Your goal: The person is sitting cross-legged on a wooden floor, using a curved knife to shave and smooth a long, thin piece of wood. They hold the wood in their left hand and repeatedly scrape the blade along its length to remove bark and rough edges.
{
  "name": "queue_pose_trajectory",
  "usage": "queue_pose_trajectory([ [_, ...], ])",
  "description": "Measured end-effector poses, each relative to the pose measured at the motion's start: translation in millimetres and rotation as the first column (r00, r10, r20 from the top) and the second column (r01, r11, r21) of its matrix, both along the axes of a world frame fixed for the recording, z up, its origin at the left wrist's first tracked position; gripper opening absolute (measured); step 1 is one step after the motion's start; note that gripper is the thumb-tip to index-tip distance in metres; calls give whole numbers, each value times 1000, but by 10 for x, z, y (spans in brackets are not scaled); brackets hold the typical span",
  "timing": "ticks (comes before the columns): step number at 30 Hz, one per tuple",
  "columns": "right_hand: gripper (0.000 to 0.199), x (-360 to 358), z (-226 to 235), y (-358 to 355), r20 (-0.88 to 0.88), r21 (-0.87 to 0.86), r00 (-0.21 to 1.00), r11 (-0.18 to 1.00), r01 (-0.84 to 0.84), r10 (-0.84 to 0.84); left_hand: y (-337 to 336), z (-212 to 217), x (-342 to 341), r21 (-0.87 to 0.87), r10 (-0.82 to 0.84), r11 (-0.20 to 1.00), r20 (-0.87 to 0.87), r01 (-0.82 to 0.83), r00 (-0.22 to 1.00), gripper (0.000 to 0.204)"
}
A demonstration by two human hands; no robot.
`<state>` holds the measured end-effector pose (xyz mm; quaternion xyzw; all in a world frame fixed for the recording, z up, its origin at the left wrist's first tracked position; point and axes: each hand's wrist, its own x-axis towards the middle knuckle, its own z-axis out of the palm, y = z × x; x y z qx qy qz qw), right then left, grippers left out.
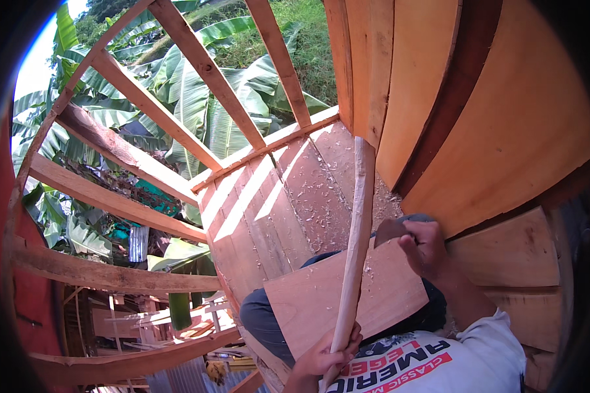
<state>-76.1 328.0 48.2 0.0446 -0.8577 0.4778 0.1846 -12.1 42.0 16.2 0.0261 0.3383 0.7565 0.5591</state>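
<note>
A long, pale wooden pole (355,242) with roughly shaved sides slants up across my lap. My left hand (329,354) is closed round its lower end, close to my shirt. To the right of the pole, my right hand (427,247) is closed on a dark flat-bladed tool (390,230); its handle is hidden in the fist. The blade is beside the pole, and I cannot tell whether they touch. Under the pole lies a flat wooden board (301,298) across my crossed legs, with a few shavings on it.
Shavings (321,190) litter the plank floor (255,242). An open railing of wooden bars (210,78) runs along the left and far sides, with banana plants beyond it. A plywood wall (505,118) with dark battens stands close on my right; the pole's far end is near it.
</note>
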Motion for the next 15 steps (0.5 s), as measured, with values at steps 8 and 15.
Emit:
queue_pose_trajectory([
  [8,47,-175,65,78,59,5,973,974,225,-225,24,18,19,-203,-79,979,-427,-10,901,36],
  [15,52,21,-227,21,-83,267,994,959,92,-72,51,-71,-109,-249,-112,968,-347,24,931,37],
])
